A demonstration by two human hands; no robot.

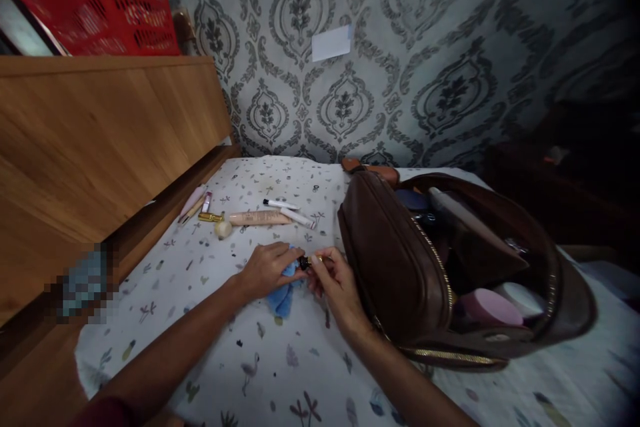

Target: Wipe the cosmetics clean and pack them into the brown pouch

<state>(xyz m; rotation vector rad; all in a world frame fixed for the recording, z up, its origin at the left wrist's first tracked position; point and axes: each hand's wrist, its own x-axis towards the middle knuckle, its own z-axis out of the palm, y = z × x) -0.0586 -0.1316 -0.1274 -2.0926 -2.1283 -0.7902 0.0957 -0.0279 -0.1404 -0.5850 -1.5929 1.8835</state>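
Note:
My left hand (pixel 270 270) is closed around a blue cloth (pixel 281 300), which hangs below the fingers onto the printed sheet. A small black-and-gold tube (pixel 304 262), perhaps a lipstick, lies between the two hands, its dark end against the cloth. My right hand (pixel 337 283) pinches the gold end with thumb and fingers. Beyond my hands lie a peach squeeze tube (pixel 257 217), a white tube (pixel 299 217), a white pencil with a black end (pixel 281 204), a gold tube (pixel 211 217) and a small round cream-coloured item (pixel 223 229).
An unzipped brown bag (pixel 395 253) stands close by my right hand, holding a pink round container (pixel 490 307) and other items. A wooden panel (pixel 110 127) borders the bed on the left, with a red basket (pixel 95 0) above it. Patterned wallpaper (pixel 345 103) is behind.

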